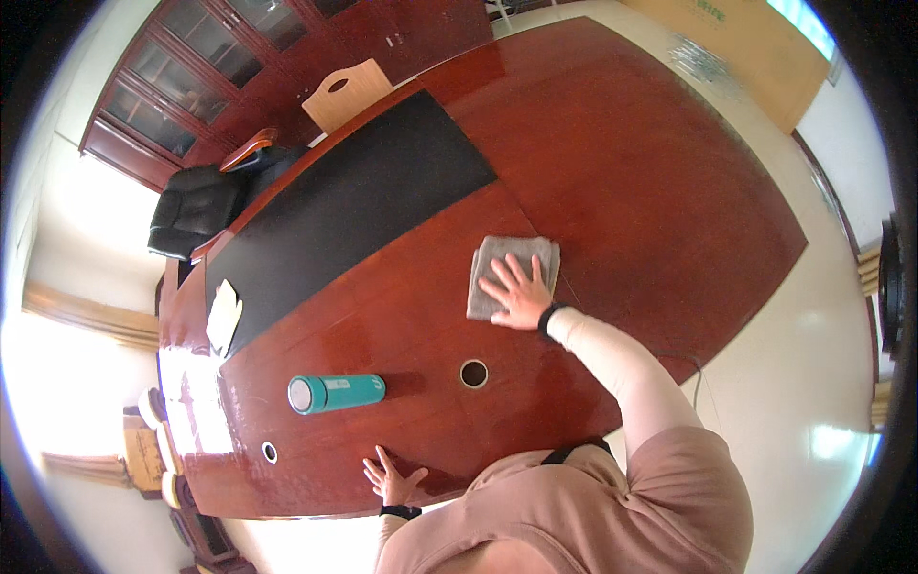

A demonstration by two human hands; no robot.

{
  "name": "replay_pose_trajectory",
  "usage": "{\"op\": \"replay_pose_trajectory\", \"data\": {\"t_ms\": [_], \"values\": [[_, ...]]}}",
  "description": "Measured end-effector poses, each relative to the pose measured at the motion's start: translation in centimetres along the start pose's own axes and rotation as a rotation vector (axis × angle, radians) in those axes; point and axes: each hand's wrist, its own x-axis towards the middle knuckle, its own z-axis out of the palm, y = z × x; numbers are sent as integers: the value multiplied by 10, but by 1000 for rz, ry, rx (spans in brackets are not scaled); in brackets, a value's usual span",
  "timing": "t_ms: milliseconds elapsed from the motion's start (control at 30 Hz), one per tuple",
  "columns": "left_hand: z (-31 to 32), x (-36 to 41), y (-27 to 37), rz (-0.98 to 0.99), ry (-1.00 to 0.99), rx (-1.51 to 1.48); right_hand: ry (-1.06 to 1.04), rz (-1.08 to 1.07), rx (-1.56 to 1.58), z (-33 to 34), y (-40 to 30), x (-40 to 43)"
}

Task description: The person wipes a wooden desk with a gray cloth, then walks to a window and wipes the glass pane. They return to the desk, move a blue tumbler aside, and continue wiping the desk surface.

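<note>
My right hand lies flat, fingers spread, on a folded grey cloth. The cloth rests on the glossy red-brown wooden desk, close to a seam in its top and just off the corner of a black desk inlay. Near the desk's front edge, my left hand is spread on the bare wood and holds nothing. Beyond that hand a teal cylindrical bottle with a silver-coloured end stands on the desk.
Two cable holes, one round and one smaller, pierce the desk. A pale yellow item sits at the inlay's left end. Behind the desk are a black office chair, a wooden chair back and a glass-door cabinet.
</note>
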Motion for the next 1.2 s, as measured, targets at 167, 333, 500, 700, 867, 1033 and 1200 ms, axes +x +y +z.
{"op": "replay_pose_trajectory", "data": {"t_ms": [167, 333, 500, 700, 867, 1033, 1200], "values": [[7, 0, -7, 22, 90, -43, 5, -129, 27, 14, -68, -131], [11, -2, -4, 73, 107, -13, 27, -54, -5, 19, -97, -236], [5, 5, -41, 131, 94, -24, 127, 125, 48, 18, -89, -285], [10, 14, -48, 188, 212, -47, 151, 569, 23, 15, -20, -318], [3, 7, -38, 116, 113, -74, 57, 613, 2, 2, 25, -283], [8, 16, -44, 73, 77, -62, -73, 627, 36, -22, 68, -235], [4, 11, -47, 8, 32, -68, -237, 621, 56, -40, 110, -157]]}}
